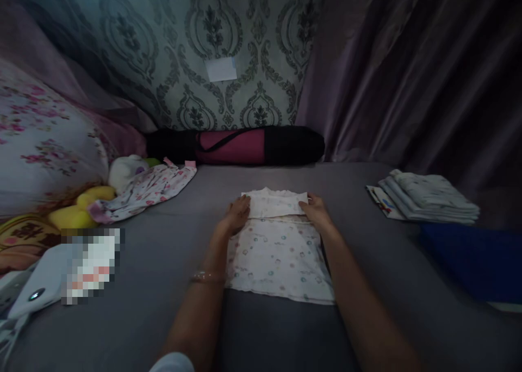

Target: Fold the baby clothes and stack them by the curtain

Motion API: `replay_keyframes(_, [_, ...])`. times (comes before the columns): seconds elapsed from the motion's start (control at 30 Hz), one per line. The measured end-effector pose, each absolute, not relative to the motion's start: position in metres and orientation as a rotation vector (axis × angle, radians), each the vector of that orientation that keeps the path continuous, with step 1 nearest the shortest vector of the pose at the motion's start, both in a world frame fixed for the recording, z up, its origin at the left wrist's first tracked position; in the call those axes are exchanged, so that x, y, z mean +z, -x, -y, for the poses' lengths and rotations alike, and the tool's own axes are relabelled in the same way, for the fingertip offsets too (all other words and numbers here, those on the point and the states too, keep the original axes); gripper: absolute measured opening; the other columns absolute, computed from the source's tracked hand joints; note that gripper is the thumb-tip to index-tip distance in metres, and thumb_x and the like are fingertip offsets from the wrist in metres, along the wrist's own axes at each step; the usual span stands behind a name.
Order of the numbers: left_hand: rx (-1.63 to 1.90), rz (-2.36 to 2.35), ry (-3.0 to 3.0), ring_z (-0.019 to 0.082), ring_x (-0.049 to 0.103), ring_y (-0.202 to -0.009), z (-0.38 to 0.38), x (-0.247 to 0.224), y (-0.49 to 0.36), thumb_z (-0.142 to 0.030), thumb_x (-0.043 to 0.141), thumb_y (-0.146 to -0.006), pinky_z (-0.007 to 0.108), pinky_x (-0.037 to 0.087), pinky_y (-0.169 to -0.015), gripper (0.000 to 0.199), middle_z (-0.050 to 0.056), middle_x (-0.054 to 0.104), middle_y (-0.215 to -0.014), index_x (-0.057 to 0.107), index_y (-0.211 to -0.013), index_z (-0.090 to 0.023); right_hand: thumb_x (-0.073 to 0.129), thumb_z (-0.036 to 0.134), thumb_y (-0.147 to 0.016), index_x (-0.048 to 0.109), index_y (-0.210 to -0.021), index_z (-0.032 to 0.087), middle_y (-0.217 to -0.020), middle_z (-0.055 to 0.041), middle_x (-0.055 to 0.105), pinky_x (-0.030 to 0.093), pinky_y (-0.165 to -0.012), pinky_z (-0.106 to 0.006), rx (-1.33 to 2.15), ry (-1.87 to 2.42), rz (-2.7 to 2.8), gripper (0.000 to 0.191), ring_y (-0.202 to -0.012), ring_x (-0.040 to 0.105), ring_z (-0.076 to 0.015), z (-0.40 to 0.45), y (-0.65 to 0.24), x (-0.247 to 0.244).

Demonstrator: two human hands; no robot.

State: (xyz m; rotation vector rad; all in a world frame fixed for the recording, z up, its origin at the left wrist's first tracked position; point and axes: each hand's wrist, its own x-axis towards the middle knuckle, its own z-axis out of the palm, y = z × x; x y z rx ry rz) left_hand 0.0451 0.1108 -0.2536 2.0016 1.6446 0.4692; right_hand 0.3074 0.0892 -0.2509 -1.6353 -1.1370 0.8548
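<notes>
A small white garment (281,252) with a scattered pale print lies on the grey bed, its lower edge toward me. Its far end is folded over into a band across the top. My left hand (237,215) is closed at the left end of that band, fingers along the edge. At the right end, my right hand (317,211) pinches the corner, thumb on top and the other fingers behind the cloth. Whether it has sleeves cannot be seen.
A stack of folded cloths (432,198) sits to the right, near a dark blue flat item (477,260). Leftward are a pink-trimmed printed garment (150,190), a yellow plush toy (81,209) and a grey-white object (51,279). A black and pink bag (232,146) lies along the wall.
</notes>
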Motion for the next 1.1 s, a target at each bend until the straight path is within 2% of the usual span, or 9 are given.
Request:
replay_keyframes(0.17, [0.311, -1.687, -2.118, 0.024, 0.022, -0.142, -0.111, -0.251, -0.046, -0.024, 0.032, -0.089, 0.047, 0.015, -0.114, 0.051, 0.011, 0.028, -0.153, 0.04, -0.14, -0.02, 0.049, 0.013, -0.075, 0.059, -0.114, 0.013, -0.103, -0.012, 0.069, 0.049, -0.08, -0.031, 0.558, 1.852, 1.369, 0.041, -0.091, 0.065, -0.0209, -0.089, -0.313, -0.255])
replay_keyframes(0.3, [0.17, -1.709, -2.173, 0.023, 0.019, -0.143, -0.112, -0.251, -0.045, -0.028, 0.028, -0.092, 0.047, 0.015, -0.114, 0.053, 0.01, 0.024, -0.155, 0.032, -0.144, -0.018, 0.042, 0.009, -0.079, 0.052, -0.124, 0.013, -0.103, -0.0121, 0.067, 0.046, -0.082, -0.028, 0.335, 1.925, 1.531, 0.046, -0.096, 0.062, -0.0207, -0.075, -0.31, -0.249])
replay_keyframes(0.4, [0.166, -1.711, -2.17, 0.021, 0.02, -0.143, -0.112, -0.251, -0.043, -0.029, 0.026, -0.094, 0.046, 0.017, -0.115, 0.051, 0.009, 0.024, -0.155, 0.032, -0.144, -0.02, 0.037, 0.005, -0.079, 0.05, -0.124, 0.01, -0.103, -0.0145, 0.065, 0.044, -0.084, -0.03, 0.209, 1.986, 1.627, 0.048, -0.099, 0.059, -0.0222, -0.063, -0.305, -0.24])
replay_keyframes(0.47, [0.258, -1.761, -2.171, 0.02, 0.022, -0.142, -0.113, -0.25, -0.045, -0.028, 0.025, -0.095, 0.045, 0.017, -0.115, 0.049, 0.009, 0.026, -0.154, 0.034, -0.142, -0.02, 0.034, 0.005, -0.08, 0.049, -0.125, 0.008, -0.112, -0.018, 0.061, 0.043, -0.088, -0.032, 0.127, 2.005, 1.668, 0.047, -0.104, 0.057, -0.0237, -0.059, -0.3, -0.234])
replay_keyframes(0.6, [0.502, -1.745, -2.321, 0.017, 0.026, -0.141, -0.112, -0.247, -0.057, -0.029, 0.019, -0.096, 0.043, 0.012, -0.116, 0.049, 0.01, 0.03, -0.153, 0.036, -0.141, -0.018, 0.029, 0.024, -0.093, 0.04, -0.138, 0.007, -0.142, -0.0201, 0.041, 0.027, -0.107, -0.04, 0.002, 1.922, 1.862, 0.049, -0.132, 0.036, -0.0272, -0.059, -0.281, -0.23])
replay_keyframes(0.67, [0.491, -1.682, -2.418, 0.019, 0.024, -0.142, -0.109, -0.249, -0.066, -0.035, 0.018, -0.097, 0.043, 0.011, -0.116, 0.052, 0.011, 0.03, -0.153, 0.034, -0.143, -0.016, 0.026, 0.036, -0.096, 0.031, -0.144, 0.006, -0.15, -0.0175, 0.03, 0.013, -0.113, -0.045, 0.013, 1.922, 1.982, 0.057, -0.14, 0.02, -0.028, -0.059, -0.271, -0.234])
replay_keyframes(0.73, [0.403, -1.673, -2.461, 0.022, 0.02, -0.143, -0.105, -0.254, -0.074, -0.042, 0.017, -0.097, 0.044, 0.011, -0.116, 0.057, 0.012, 0.029, -0.153, 0.033, -0.143, -0.013, 0.022, 0.043, -0.097, 0.025, -0.147, 0.006, -0.154, -0.015, 0.023, 0.006, -0.114, -0.046, 0.085, 1.974, 2.067, 0.063, -0.143, 0.012, -0.0276, -0.059, -0.264, -0.239])
replay_keyframes(0.83, [0.267, -1.703, -2.448, 0.026, 0.016, -0.144, -0.1, -0.263, -0.08, -0.047, 0.015, -0.096, 0.046, 0.013, -0.116, 0.062, 0.012, 0.027, -0.154, 0.032, -0.145, -0.013, 0.018, 0.05, -0.096, 0.023, -0.149, 0.006, -0.156, -0.0133, 0.016, 0.004, -0.115, -0.045, 0.215, 2.086, 2.12, 0.069, -0.144, 0.008, -0.0265, -0.059, -0.261, -0.246])
replay_keyframes(1.1, [0.181, -1.74, -2.401, 0.025, 0.014, -0.144, -0.101, -0.264, -0.079, -0.05, 0.014, -0.095, 0.047, 0.016, -0.115, 0.063, 0.01, 0.02, -0.156, 0.027, -0.147, -0.016, 0.014, 0.052, -0.095, 0.02, -0.15, 0.008, -0.157, -0.0108, 0.011, 0.003, -0.115, -0.044, 0.268, 2.174, 2.136, 0.07, -0.144, 0.005, -0.0254, -0.062, -0.263, -0.248])
